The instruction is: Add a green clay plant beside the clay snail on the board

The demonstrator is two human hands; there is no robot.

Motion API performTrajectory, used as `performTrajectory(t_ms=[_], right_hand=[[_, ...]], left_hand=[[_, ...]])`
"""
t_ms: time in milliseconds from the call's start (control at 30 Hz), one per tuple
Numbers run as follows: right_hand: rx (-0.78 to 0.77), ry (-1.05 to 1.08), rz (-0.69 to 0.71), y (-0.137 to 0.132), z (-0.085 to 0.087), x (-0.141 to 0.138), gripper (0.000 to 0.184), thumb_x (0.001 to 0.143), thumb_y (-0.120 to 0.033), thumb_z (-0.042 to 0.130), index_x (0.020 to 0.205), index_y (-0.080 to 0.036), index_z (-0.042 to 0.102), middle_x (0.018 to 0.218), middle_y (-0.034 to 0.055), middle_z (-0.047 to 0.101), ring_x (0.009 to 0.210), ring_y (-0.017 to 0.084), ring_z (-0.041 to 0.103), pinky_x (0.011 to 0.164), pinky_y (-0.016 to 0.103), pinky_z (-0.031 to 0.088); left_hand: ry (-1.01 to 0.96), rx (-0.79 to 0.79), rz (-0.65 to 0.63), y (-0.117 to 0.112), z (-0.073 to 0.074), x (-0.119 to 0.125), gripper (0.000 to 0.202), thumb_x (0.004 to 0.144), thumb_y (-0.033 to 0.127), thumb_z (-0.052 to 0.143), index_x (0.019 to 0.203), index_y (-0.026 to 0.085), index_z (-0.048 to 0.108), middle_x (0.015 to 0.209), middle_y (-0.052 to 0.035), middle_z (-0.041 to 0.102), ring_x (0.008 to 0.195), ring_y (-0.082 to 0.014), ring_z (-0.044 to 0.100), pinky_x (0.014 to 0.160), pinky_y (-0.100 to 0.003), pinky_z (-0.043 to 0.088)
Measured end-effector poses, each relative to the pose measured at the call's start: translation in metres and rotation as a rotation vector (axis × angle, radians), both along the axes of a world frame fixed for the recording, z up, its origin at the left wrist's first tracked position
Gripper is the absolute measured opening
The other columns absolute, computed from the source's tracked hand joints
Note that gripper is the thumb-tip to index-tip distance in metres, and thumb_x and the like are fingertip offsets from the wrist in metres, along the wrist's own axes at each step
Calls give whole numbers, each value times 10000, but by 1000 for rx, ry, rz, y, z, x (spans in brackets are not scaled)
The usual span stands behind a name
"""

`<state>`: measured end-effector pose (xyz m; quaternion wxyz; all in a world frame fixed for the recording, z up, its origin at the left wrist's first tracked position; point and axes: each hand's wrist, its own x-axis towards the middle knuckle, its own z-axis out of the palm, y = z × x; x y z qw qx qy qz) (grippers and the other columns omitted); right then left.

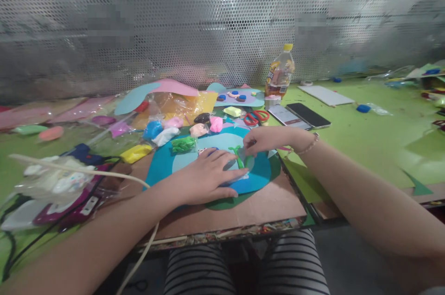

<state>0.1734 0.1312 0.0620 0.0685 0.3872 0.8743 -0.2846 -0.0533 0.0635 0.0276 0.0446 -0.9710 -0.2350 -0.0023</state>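
Observation:
Flat on the blue paper cutout (261, 172), my left hand (213, 172) lies with its fingers stretched out. Close to its fingertips, a green clay sprout shape (239, 158) is stuck on the pale blue middle of the cutout. My right hand (255, 141) is over the right side of the same paper, thumb and fingers pinched together. Whatever is between those fingertips, if anything, is too small to make out. Part of a dark blue and white clay piece shows behind my left hand, mostly covered by it.
Bagged clay lumps, among them green (183, 144) and yellow (136, 153), lie behind and left. Red-handled scissors (256, 117), a dark phone (308, 115) and a drink bottle (280, 72) stand beyond. A pale cable (86, 171) crosses my left forearm. Perforated metal (194, 21) closes off the back.

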Motion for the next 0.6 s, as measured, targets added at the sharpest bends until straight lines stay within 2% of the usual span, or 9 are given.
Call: performTrajectory(t_ms=[400, 500, 600], right_hand=[[124, -86, 27, 2, -5, 2, 368, 798, -487, 494, 610, -171, 501, 589, -7, 471, 503, 90, 345, 487, 257, 264], [207, -105, -3, 0, -4, 0, 377, 838, -463, 435, 613, -169, 507, 590, 4, 474, 506, 98, 339, 491, 267, 263], [354, -138, -26, -4, -5, -5, 339, 859, -377, 404, 643, -159, 546, 605, 32, 519, 519, 113, 376, 501, 272, 265]], left_hand=[[-34, 2, -15, 0, 1, 0, 503, 901, 560, 342, 1341, 321, 388, 1291, -107, 432, 1129, -302, 404, 949, -457, 276], [-48, -2, -14, 1, 1, 0, 497, 900, 558, 347, 1334, 322, 401, 1289, -100, 437, 1121, -297, 409, 947, -450, 280], [-42, 3, -15, 2, 0, 0, 502, 899, 560, 346, 1342, 327, 387, 1288, -99, 431, 1116, -292, 410, 942, -447, 282]])
